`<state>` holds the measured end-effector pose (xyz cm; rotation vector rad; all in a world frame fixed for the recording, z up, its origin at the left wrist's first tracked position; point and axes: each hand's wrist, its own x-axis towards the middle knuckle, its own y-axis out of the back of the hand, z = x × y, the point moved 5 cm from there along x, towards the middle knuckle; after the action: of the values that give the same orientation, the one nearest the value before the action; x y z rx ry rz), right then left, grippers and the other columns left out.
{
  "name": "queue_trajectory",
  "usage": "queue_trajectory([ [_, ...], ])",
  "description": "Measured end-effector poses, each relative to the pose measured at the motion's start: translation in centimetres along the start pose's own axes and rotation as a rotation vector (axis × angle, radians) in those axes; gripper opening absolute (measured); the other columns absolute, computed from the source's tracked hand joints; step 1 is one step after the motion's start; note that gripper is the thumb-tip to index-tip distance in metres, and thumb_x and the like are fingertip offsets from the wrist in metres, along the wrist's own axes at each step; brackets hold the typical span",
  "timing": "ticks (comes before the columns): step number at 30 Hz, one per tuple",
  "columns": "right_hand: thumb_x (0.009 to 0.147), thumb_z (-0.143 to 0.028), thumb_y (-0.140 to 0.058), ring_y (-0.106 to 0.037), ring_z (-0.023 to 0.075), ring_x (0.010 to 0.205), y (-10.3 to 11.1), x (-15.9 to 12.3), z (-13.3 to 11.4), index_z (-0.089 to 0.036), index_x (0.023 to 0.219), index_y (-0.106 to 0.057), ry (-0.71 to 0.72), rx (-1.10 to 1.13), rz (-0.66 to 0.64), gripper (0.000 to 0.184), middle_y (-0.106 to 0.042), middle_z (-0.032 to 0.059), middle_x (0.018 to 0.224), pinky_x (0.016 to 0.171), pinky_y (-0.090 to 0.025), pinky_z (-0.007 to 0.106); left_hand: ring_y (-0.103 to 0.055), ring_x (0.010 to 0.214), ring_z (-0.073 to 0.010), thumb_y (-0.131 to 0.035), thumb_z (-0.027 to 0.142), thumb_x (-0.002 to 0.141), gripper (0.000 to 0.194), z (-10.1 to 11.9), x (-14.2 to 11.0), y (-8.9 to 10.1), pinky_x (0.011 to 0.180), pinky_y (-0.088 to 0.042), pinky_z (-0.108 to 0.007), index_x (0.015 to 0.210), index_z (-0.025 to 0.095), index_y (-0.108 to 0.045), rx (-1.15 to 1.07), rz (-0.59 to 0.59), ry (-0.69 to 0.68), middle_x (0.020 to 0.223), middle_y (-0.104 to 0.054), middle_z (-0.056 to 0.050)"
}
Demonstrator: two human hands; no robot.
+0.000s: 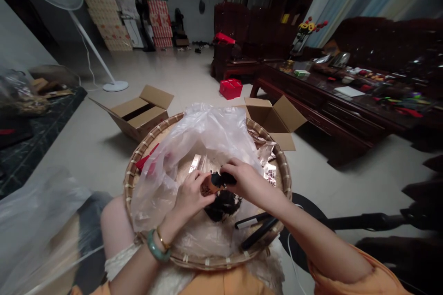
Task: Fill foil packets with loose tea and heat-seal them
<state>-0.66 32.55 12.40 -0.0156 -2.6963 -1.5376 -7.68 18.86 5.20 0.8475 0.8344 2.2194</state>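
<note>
Just above a round bamboo tray [132, 170], left hand [190, 196] and right hand [245, 179] both pinching a small printed packet [211, 184] between the fingers, a dark crumbly lump [223, 205] right below, a crumpled clear plastic bag [194, 147] beside the left hand, a jade bangle [157, 245] on the left wrist.

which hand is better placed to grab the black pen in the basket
Right, probably: the right hand sits above the black-and-white marker pen in the round bamboo basket, while the left hand is farther off.
</note>
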Motion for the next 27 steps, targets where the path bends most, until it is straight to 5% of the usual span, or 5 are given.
queue_trajectory([
  [11, 0.075, 0.0, -0.057, -0.063, 0.0134, 0.084, -0.8, -0.5, -0.4, -0.018, 0.104, -0.063, 0.027, 0.326, 0.083, 0.034, -0.062, 0.005, 0.097, 0.073, -0.051, 0.024, -0.058, 0.083, -0.0189, -0.069, 0.022, 0.069, 0.037, -0.1, -0.5, -1.4, 0.072, -0.051, -0.032, 0.104, 0.019, -0.06, -0.058, 0.052, 0.052, 0.091, -0.056, -0.004],
  [18, 0.085, -0.022, -0.053, -0.063, 0.0143, 0.077, -0.8, -2.3, 2.9, -0.018, 0.098, -0.065, -0.116, 0.443, 0.214, 0.018, -0.068, 0.0042, 0.089, 0.065, -0.05, 0.024, -0.06, 0.094, -0.0189, -0.067, 0.017, 0.072, 0.043, -0.2, -1.0, -1.2, 0.069, -0.056, -0.028, 0.113, 0.021, -0.057, -0.242, 0.119, 0.033, 0.104, -0.056, -0.007],
  [23, 0.081, -0.023, -0.06, -0.062, 0.0183, 0.079, -3.3, -4.5, 4.1, -0.019, 0.092, -0.067, -0.172, 0.113, -0.162, 0.014, -0.067, 0.0049, 0.089, 0.07, -0.047, 0.029, -0.06, 0.095, -0.0197, -0.067, 0.021, 0.074, 0.042, -0.7, -1.3, -1.0, 0.078, -0.055, -0.032, 0.114, 0.02, -0.055, -0.181, 0.134, 0.01, 0.104, -0.057, -0.007],
  [27, 0.058, -0.029, -0.081, -0.056, 0.0318, 0.099, -4.3, -7.7, 4.1, -0.018, 0.108, -0.064, -0.171, -0.219, -0.517, 0.054, -0.062, 0.012, 0.108, 0.079, -0.045, 0.039, -0.058, 0.096, -0.0226, -0.067, 0.025, 0.075, 0.044, -1.0, -2.1, -0.3, 0.083, -0.052, -0.037, 0.117, 0.02, -0.053, -0.068, 0.166, -0.095, 0.102, -0.058, -0.008],
])
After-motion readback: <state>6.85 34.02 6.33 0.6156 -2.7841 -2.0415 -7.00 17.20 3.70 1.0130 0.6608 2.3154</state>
